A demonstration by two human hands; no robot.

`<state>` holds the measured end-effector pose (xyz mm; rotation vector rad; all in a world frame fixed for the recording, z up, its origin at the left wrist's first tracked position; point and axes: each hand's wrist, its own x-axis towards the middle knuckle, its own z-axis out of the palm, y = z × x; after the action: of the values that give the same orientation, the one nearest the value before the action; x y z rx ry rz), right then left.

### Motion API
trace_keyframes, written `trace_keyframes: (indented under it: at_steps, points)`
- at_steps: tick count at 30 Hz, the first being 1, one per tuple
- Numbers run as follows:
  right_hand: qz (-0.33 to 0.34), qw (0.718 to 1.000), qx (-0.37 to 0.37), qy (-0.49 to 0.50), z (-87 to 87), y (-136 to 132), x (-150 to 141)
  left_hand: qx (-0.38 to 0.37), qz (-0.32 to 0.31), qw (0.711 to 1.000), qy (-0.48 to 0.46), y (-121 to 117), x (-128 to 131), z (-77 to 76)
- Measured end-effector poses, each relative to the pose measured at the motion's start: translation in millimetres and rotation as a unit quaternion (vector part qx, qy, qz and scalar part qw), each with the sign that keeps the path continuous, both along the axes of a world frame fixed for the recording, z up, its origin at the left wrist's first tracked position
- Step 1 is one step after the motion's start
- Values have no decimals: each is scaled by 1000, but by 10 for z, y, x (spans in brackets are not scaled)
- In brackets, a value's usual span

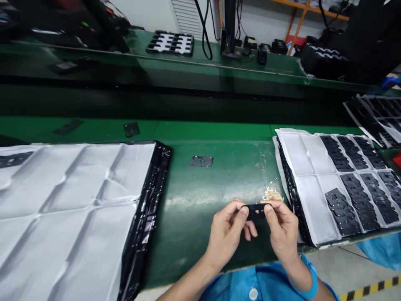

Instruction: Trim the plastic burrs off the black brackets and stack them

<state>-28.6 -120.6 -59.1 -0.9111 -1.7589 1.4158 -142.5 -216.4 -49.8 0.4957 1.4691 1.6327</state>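
Between my two hands is a small flat black part (256,211) with a hole through it, held level above the green bench near its front edge. My left hand (227,230) pinches its left end between thumb and fingers. On its right end, my right hand (282,228) has a matching pinch. A heap of small pale scraps (272,194) lies just beyond my right hand. To the right, a white-lined tray (308,209) holds rows of similar black plates (343,213). One more black plate (202,161) rests alone on the bench ahead.
A stack of white-lined trays (78,238) with black sides takes up the left of the bench. Black parts (131,129) lie beyond it. A dark conveyor-like channel (188,102) runs across the back, below a shelf with a compartmented tray (171,43). More trays (382,117) stand far right.
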Motion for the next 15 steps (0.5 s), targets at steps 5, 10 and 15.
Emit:
trace_keyframes:
  at_steps: [5, 10, 15]
  points:
    - [-1, 1000, -14, 2, -34, -13, 2, 15, -13, 1000, 6, -39, 0, -44]
    - [2, 1000, -8, -11, -60, -28, 32, 14, -20, 1000, 3, -45, 4, -50]
    - [10, 999, 32, -24, -48, -37, 42, 3, -8, 1000, -1, -34, 6, -43]
